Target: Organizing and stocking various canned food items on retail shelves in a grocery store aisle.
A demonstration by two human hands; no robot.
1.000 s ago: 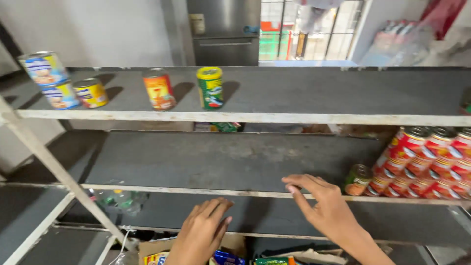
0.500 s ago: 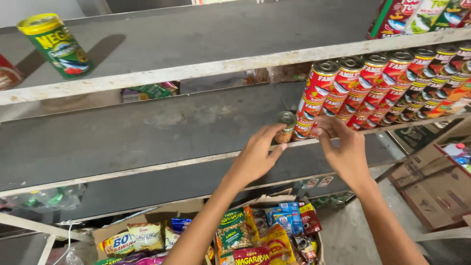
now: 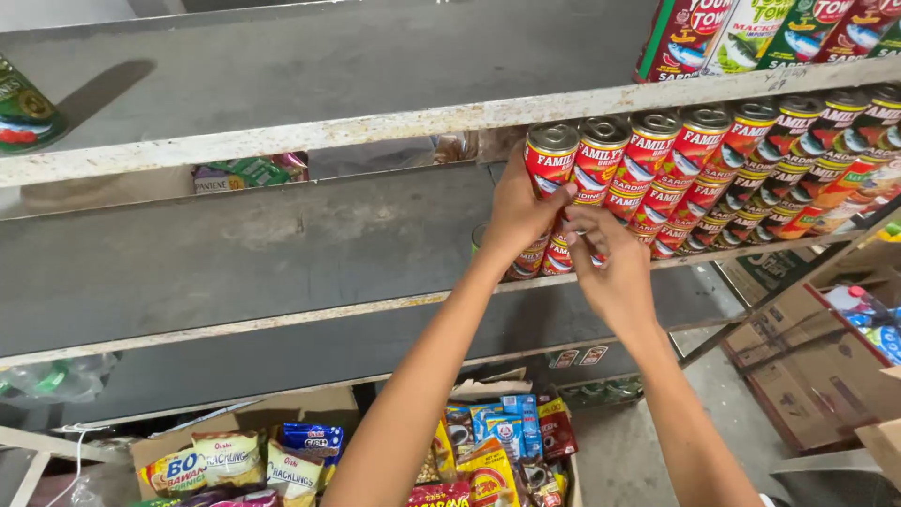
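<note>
Reaching up to the middle shelf [image 3: 282, 314], both hands are working at the left end of a stack of red cans [image 3: 713, 178]. The left hand [image 3: 518, 214] is wrapping around the end can [image 3: 551, 160], fingers curled over its side, gripping it. The right hand [image 3: 615, 272] is sitting just below and beside it, fingers half bent against the lower cans; whether it is actually pinching one I cannot tell.

The stack is running in stepped rows toward the right; the top row is showing about seven lids, with perhaps three rows beneath, though the far end is blurring together. One green can [image 3: 23, 108] is standing alone at the left of the top shelf [image 3: 375, 127], and four tall cans [image 3: 751, 33] are standing at its right.

Left of the hands, the middle shelf is lying bare right up to its front lip, giving wide room. Below, one open box [image 3: 310, 418] is holding snack packets [image 3: 230, 455], and cartons [image 3: 798, 347] are crowding the floor at the right.
</note>
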